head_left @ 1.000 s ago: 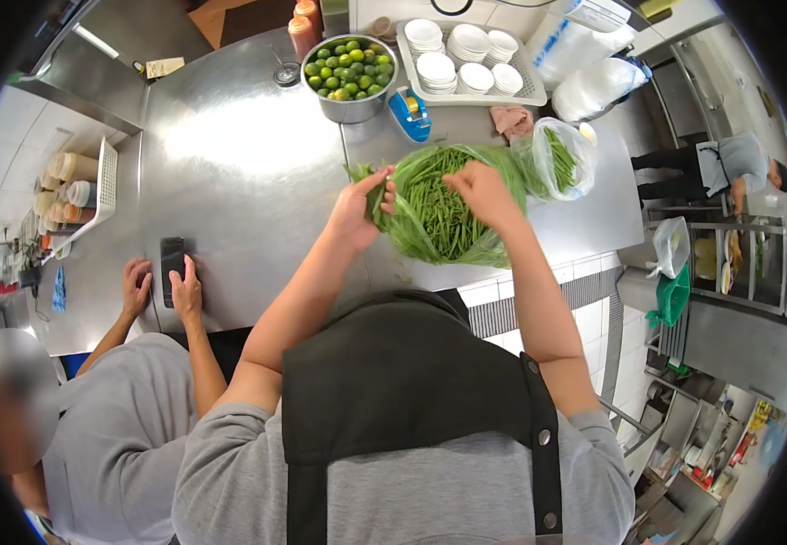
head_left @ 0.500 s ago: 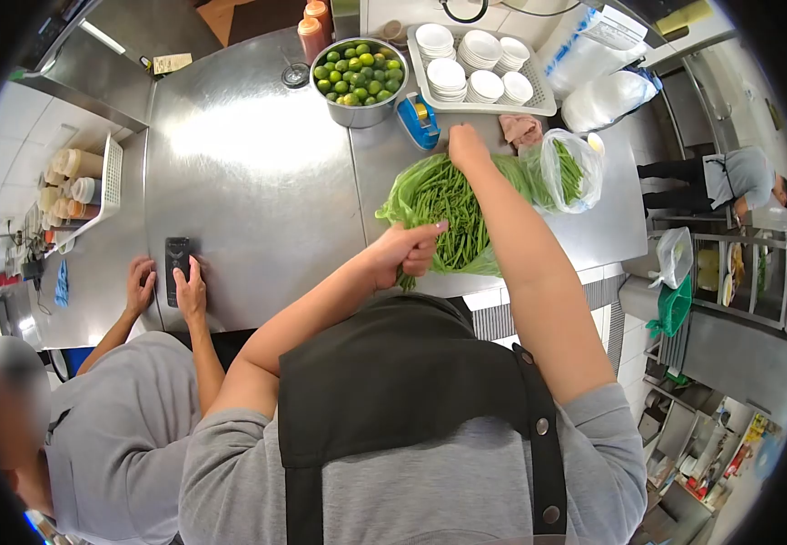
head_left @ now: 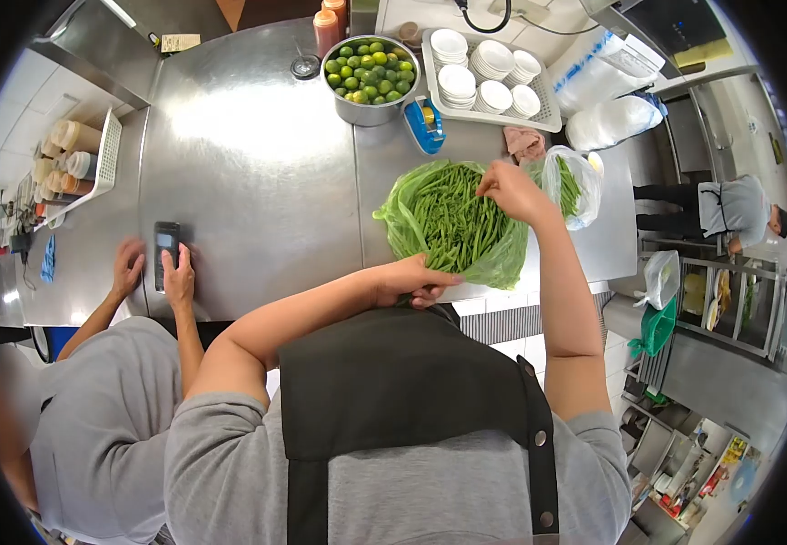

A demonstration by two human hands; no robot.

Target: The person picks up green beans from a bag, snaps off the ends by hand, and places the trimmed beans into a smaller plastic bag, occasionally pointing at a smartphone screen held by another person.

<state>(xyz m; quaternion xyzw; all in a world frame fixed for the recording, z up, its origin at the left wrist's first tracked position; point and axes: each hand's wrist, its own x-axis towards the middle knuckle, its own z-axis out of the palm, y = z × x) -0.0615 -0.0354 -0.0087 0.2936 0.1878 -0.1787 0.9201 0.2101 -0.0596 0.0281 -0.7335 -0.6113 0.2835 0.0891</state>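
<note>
A pile of cut green beans (head_left: 452, 213) lies in an opened green plastic bag (head_left: 493, 263) on the steel table. Low at the bag's near edge, my left hand (head_left: 416, 280) is closed, with a few bean ends poking out beneath it. My right hand (head_left: 513, 191) is pinched at the upper right of the pile, its fingertips among the beans. What sits between those fingertips is too small to make out. Just behind the right wrist is a clear plastic bag (head_left: 584, 195) with more green beans.
A steel pot of limes (head_left: 371, 111), a blue tape dispenser (head_left: 424, 125), a tray (head_left: 541, 118) of white dishes and a pink cloth (head_left: 525, 143) stand beyond the beans. At left, a co-worker's hands (head_left: 178, 277) hold a phone (head_left: 166, 259). Another person (head_left: 734, 209) stands far right.
My right hand has come down from the bag's far edge to the pile, opening from a fist into a pinch. My left hand has moved lower, to the bag's near edge. More beans show.
</note>
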